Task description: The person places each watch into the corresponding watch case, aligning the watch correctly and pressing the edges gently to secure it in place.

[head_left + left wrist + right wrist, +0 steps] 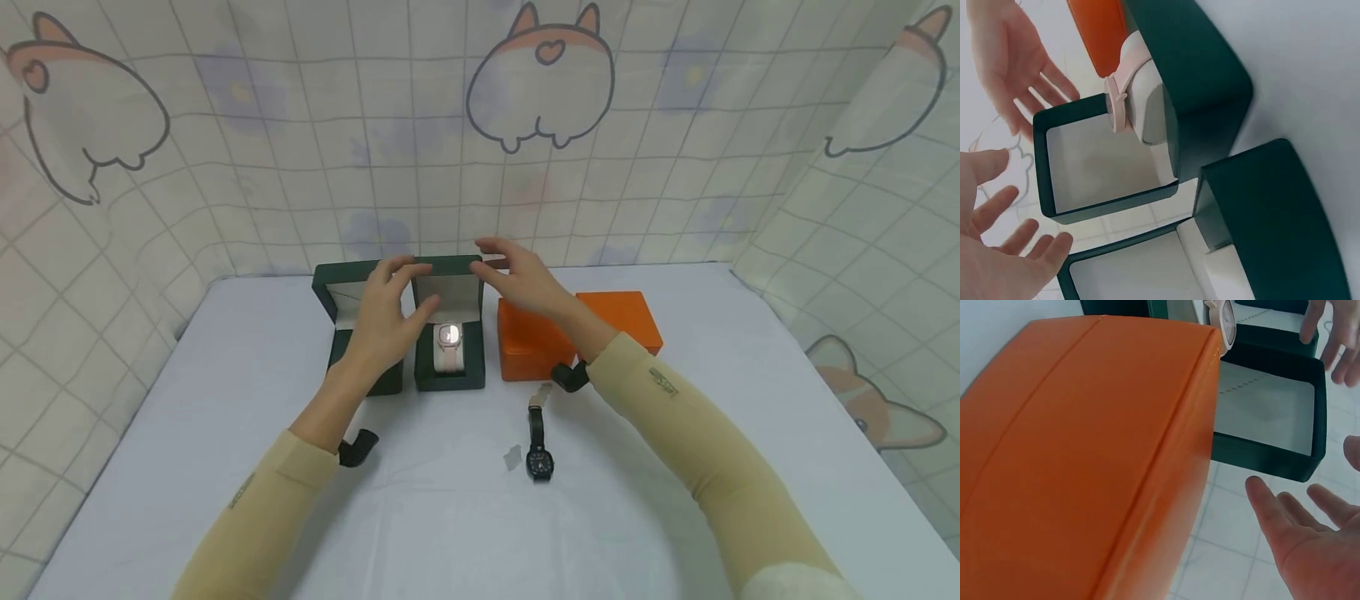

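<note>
Central box (448, 382) on table (442, 533), watch (449, 335) inside it, second box (388, 382) just left of it, two more boxes (532, 346) to its right, loose watch (539, 461) in front and right of it, cloth (420, 200) behind it, left hand (386, 317) and right hand (525, 279) flanking its lid (450, 297).

Black watch (539, 460) near orange boxes (534, 343) (two, apparently closed)
</note>
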The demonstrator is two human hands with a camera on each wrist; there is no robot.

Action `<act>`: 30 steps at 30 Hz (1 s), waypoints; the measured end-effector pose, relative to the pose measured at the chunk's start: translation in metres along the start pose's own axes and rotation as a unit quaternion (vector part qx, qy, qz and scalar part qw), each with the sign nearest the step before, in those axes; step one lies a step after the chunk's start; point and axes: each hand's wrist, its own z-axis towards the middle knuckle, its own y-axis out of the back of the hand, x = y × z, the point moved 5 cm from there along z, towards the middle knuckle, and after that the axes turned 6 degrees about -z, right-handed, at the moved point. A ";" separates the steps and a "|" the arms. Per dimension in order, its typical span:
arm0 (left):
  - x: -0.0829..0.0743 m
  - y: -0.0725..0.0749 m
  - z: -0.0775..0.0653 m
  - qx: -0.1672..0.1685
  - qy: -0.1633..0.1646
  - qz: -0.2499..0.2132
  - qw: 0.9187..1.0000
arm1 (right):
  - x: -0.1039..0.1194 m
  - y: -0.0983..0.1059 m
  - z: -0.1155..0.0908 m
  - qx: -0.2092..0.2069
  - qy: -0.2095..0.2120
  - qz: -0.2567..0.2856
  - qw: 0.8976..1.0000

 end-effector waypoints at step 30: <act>0.012 -0.020 0.034 0.094 0.100 0.010 0.990 | 0.011 -0.013 0.009 0.051 -0.042 0.038 0.997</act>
